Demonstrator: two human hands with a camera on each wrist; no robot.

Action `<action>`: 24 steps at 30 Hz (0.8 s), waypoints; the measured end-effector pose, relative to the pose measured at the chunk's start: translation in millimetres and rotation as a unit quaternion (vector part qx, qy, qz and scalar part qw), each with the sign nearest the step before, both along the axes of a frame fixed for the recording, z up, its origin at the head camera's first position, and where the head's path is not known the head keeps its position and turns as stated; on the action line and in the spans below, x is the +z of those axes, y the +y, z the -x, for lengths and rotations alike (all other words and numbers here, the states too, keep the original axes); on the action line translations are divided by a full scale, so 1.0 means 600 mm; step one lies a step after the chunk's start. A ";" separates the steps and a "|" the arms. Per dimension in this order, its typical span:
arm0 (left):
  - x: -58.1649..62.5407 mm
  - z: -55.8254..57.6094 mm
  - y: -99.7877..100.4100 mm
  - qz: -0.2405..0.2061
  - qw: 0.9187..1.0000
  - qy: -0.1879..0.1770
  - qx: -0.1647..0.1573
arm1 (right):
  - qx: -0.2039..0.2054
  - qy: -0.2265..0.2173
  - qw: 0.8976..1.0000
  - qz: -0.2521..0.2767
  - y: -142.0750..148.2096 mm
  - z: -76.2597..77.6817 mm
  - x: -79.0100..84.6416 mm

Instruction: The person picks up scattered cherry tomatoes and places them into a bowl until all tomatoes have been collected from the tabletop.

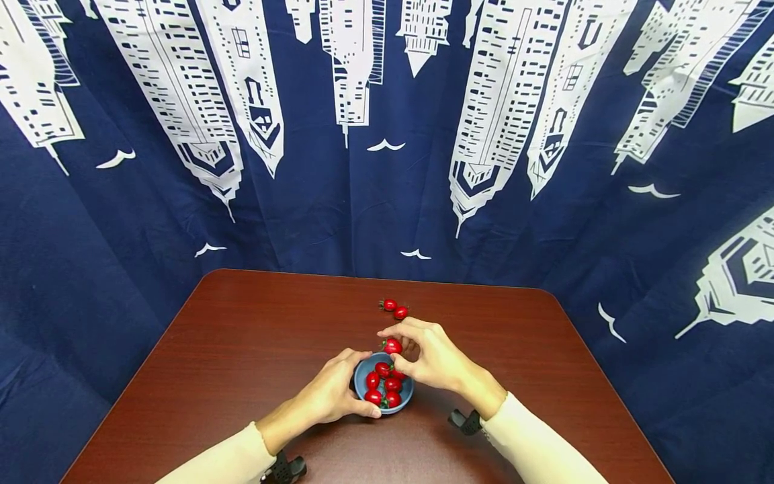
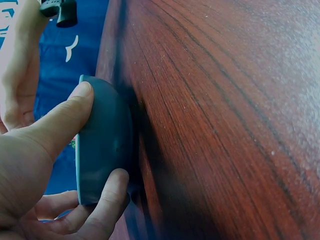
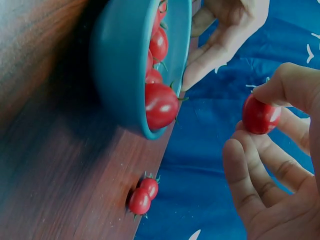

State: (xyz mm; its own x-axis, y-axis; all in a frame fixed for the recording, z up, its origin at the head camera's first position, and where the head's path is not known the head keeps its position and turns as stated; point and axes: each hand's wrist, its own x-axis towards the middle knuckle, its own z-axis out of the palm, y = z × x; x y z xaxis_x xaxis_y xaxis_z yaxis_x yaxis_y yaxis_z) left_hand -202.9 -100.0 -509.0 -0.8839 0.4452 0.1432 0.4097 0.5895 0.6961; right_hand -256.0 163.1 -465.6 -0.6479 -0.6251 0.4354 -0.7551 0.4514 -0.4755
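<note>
My left hand (image 1: 332, 390) grips a small blue bowl (image 1: 359, 384) by its side, the thumb and fingers spread around the wall, as the left wrist view (image 2: 107, 142) also shows. Several red cherry tomatoes (image 1: 393, 384) with green stems lie inside it. Just over the bowl's far rim, my right hand (image 1: 438, 356) pinches one cherry tomato (image 3: 261, 114) between thumb and fingers. Its other fingers are loosely bent beneath. Beyond the bowl, two more cherry tomatoes (image 3: 140, 201) rest side by side on the table.
The brown wooden table (image 1: 254, 343) has rounded far corners. Behind it hangs a dark blue cloth (image 1: 320, 222) printed with white buildings and birds. A black wrist device (image 1: 465, 422) sits at my right sleeve, another (image 1: 284, 468) at my left.
</note>
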 end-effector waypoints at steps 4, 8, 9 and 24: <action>0.001 -0.002 0.000 -0.003 1.000 -0.013 0.001 | 0.007 -0.001 1.000 0.005 -0.003 -0.007 0.000; 0.001 -0.002 0.001 -0.009 1.000 -0.012 0.001 | 0.006 -0.021 1.000 0.001 -0.006 -0.011 0.000; 0.001 -0.001 0.001 -0.009 1.000 -0.010 0.000 | 0.006 -0.024 1.000 -0.001 -0.008 -0.012 0.000; -0.001 0.000 -0.002 -0.004 1.000 -0.008 -0.002 | 0.049 -0.032 0.998 -0.018 -0.018 -0.027 -0.004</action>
